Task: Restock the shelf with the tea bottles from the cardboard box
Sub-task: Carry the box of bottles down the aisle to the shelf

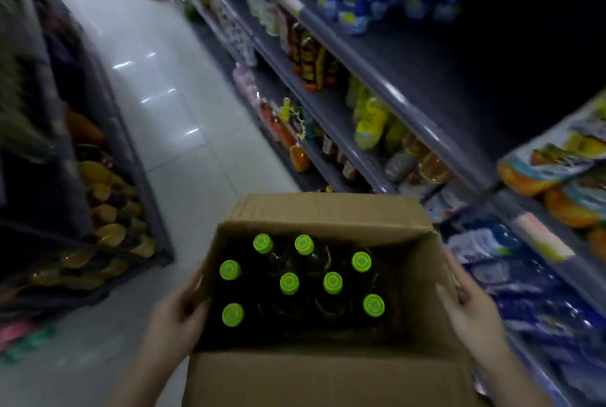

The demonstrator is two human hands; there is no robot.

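An open cardboard box (328, 210) is held in front of me, low in the view, with its flaps folded outward. Inside stand several dark tea bottles (289, 283) with bright green caps, upright and filling the left and middle of the box; the right part inside is dark and bare. My left hand (173, 318) grips the box's left wall, thumb over the rim. My right hand (472, 305) clasps the right wall from outside. The shelf (387, 92) with grey boards runs along the right, stocked with drink bottles.
A pale tiled aisle floor (157, 105) stretches ahead on the left of the box. A low dark display (108, 210) with yellow-orange packaged goods lines the left side. Blue and orange packets (541, 275) fill the near right shelves. The view is blurred.
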